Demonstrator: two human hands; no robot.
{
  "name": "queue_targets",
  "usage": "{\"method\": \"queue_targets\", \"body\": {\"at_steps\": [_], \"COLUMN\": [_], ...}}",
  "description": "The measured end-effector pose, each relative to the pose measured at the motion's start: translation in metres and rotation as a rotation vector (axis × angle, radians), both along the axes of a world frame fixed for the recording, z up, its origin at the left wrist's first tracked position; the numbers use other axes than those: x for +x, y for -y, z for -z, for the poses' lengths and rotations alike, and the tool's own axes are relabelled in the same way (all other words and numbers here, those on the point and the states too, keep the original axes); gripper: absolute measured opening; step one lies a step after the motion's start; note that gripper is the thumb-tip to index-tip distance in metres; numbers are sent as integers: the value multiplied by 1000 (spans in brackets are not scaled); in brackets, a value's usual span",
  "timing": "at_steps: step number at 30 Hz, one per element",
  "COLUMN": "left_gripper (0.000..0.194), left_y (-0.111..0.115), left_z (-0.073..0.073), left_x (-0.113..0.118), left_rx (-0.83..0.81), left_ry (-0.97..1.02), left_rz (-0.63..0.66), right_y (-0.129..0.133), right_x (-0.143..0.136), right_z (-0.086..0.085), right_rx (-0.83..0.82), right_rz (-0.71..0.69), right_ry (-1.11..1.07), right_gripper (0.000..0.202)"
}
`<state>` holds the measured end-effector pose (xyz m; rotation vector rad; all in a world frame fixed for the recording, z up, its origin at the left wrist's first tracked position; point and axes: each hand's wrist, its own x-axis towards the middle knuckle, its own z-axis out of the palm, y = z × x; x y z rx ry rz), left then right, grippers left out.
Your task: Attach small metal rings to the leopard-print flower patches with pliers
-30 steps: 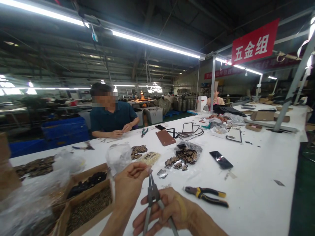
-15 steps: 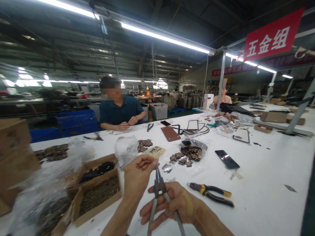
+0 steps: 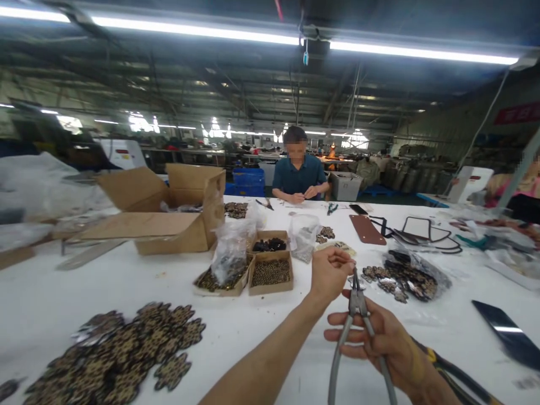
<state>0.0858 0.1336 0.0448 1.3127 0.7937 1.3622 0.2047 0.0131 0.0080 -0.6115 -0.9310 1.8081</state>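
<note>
My right hand [image 3: 379,332] holds grey-handled pliers [image 3: 358,304] with long thin jaws, tips pointing up and away from me. The fingers wrap loosely around the spread handles. At the jaw tips, my left hand [image 3: 331,270] is closed in a pinch; whatever lies between thumb and finger is too small to make out. Just beyond the hands lie patterned flower-shaped pieces [image 3: 411,278], partly inside a clear plastic bag. Yellow-and-black pliers [image 3: 447,368] rest on the table, partly behind my right hand.
Small cardboard trays of brass-coloured bits [image 3: 270,273] and black parts [image 3: 270,245] stand left of my hands. A heap of flower-shaped pieces [image 3: 113,354] lies front left, an open carton [image 3: 172,225] behind it. Across the table [image 3: 236,337] sits a person [image 3: 299,171]. A phone [image 3: 506,332] lies at right.
The view has swung left, bringing the carton and the large heap of flower-shaped pieces into sight. Both hands keep nearly the same pose at the pliers' tips.
</note>
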Motion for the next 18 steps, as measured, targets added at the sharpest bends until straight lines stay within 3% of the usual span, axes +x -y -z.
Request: {"method": "queue_targets", "body": {"at_steps": [7,14,18], "left_gripper": [17,18,19], "left_y": [-2,-1,-4], "left_z": [2,-2,1], "left_x": [-1,-2,-2], "left_rx": [47,-76,-20], "left_ry": [-43,49,9], "left_rz": [-9,44,38], "right_y": [2,6,4], "right_x": [0,3,10], "right_z": [-4,-12,-10], "right_rx": [19,40,56], "right_rz": [-1,4,21], "right_ry": [10,11,10], "right_gripper": [81,80,79]}}
